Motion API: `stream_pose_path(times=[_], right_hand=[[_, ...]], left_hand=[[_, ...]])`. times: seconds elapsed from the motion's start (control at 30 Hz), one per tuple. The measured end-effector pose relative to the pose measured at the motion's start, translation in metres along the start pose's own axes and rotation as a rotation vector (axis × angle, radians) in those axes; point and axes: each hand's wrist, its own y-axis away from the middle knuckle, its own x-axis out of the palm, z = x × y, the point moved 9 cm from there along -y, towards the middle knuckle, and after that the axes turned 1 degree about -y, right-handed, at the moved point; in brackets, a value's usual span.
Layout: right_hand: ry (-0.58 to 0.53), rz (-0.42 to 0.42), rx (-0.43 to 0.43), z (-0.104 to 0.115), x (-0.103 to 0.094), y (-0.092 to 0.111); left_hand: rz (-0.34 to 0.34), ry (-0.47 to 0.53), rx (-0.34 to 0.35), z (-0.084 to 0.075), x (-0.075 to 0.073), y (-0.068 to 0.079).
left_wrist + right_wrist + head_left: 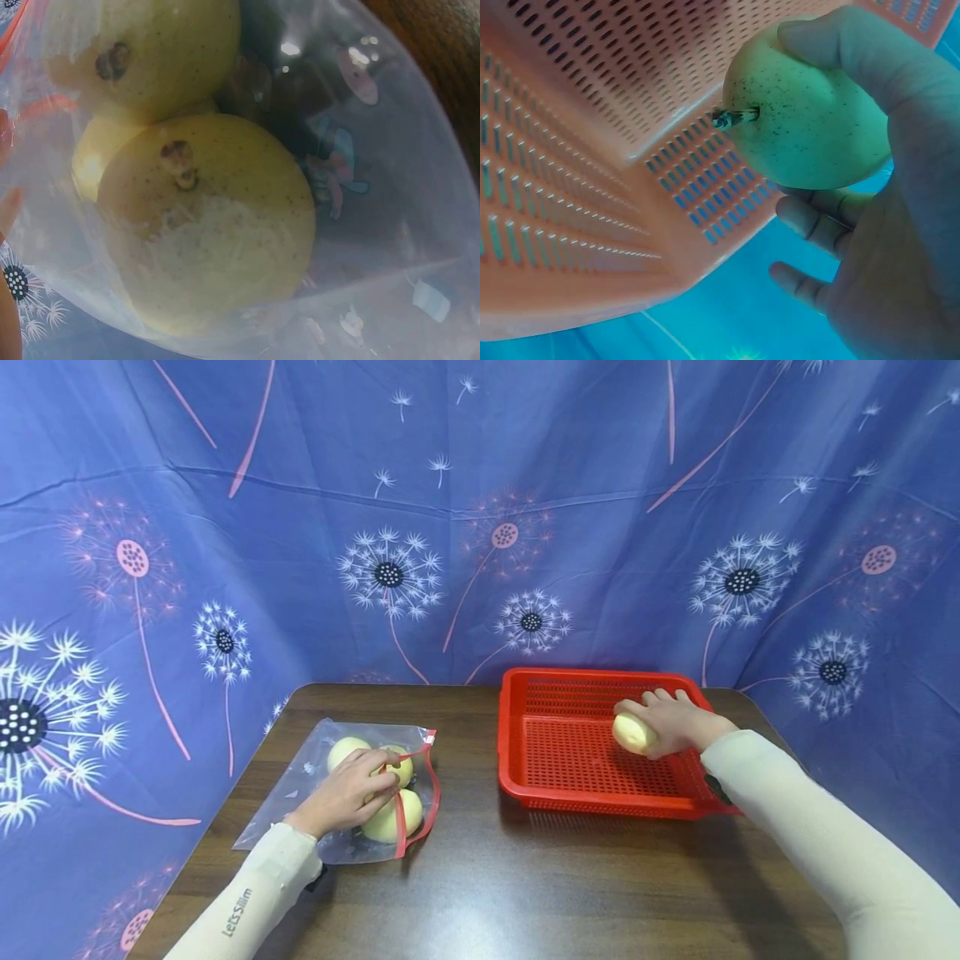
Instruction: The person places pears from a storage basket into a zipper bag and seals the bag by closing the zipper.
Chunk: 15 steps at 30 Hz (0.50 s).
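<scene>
A clear zip bag (300,781) with a red zip edge lies at the left of the table. Three pale yellow pears (390,820) are inside it; the left wrist view shows a stem end of a speckled pear (210,225) through the plastic. My left hand (348,793) lies across the bag, its curled fingers gripping the red-edged mouth. My right hand (675,722) holds another pear (632,733) above the red plastic basket (517,735). In the right wrist view, thumb and fingers wrap round this pear (802,112), with its short stem facing the basket wall.
The brown wooden table (480,877) extends in front of the bag and basket. Behind it hangs a blue cloth (465,460) printed with dandelions. The basket has perforated walls and stands at the back right.
</scene>
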Motion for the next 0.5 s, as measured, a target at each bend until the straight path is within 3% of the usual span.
stream_pose_path(times=[0.5], right_hand=[[0.036,-0.054,-0.073,0.038,-0.014,-0.002]], left_hand=[[-0.030,-0.001,0.023,-0.001,-0.001,0.001]])
